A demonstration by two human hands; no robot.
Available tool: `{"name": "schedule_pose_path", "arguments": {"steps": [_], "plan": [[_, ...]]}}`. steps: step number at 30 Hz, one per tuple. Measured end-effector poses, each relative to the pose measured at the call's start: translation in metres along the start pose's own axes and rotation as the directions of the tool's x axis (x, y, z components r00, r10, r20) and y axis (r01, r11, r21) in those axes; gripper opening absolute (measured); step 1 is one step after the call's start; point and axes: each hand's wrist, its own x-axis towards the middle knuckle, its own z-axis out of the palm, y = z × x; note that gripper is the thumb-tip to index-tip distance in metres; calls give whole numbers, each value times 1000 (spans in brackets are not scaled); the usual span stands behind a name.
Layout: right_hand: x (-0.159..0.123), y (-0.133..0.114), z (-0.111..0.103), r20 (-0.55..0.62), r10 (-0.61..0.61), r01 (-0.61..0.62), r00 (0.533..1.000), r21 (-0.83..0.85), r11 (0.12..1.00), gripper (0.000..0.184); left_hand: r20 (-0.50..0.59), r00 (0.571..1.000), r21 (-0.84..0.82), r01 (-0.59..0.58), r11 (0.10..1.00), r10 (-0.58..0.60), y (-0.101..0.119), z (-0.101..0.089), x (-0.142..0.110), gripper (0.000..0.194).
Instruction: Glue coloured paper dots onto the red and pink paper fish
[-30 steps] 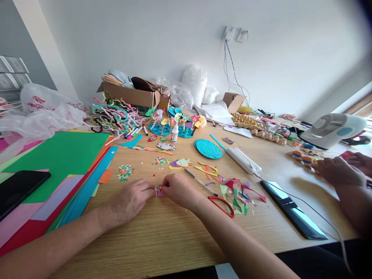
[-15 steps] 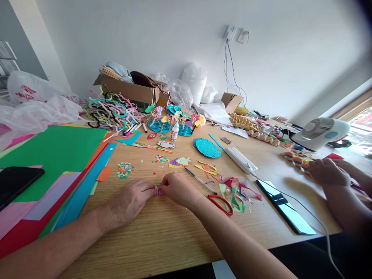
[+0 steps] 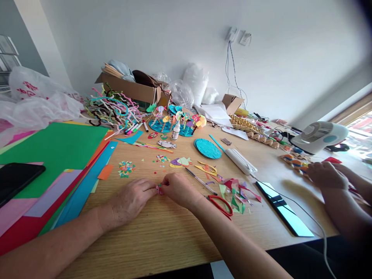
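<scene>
Between my two hands, on the near part of the wooden table, is a small pink paper cutout (image 3: 159, 188) with dots on it, mostly covered by fingers. My left hand (image 3: 134, 199) pinches its left side with the fingertips. From the right, my right hand (image 3: 178, 190) is closed on the other side, its fingertips largely hidden. Just beyond lie small piles of coloured paper dots (image 3: 126, 169) and a few fish-shaped paper cutouts (image 3: 180, 162). A pen (image 3: 200, 181) and red-handled scissors (image 3: 221, 205) rest beside my right forearm, near paper scraps (image 3: 238, 193).
Coloured paper sheets (image 3: 58, 155) and a black phone (image 3: 20, 180) cover the left. Blue discs (image 3: 207, 148), a glue bottle (image 3: 175, 131) and a white power strip (image 3: 240, 161) stand farther back. At right, another person's hands (image 3: 328, 174) work beside a tablet-like dark slab (image 3: 283, 209).
The view has shifted very slightly. Both my hands stay at the pink cutout, with hardly any visible movement.
</scene>
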Motion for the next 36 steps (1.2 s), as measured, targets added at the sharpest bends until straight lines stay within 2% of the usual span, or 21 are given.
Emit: {"name": "schedule_pose_path", "arguments": {"steps": [13, 26, 30, 36], "plan": [[1, 0, 1, -2, 10, -10, 1000, -51, 999, 18, 27, 1000, 15, 7, 1000, -7, -1, 2, -1, 31], [1, 3, 4, -48, -61, 59, 997, -44, 997, 16, 29, 1000, 14, 5, 1000, -5, -1, 1, 1, 35], [-2, 2, -2, -49, -66, 66, 997, -19, 998, 14, 44, 999, -6, 12, 1000, -12, 0, 0, 0, 34], [-10, 4, -11, -63, -107, 107, 992, 5, 994, 21, 29, 999, -45, 19, 999, -18, 0, 0, -1, 36]]}}
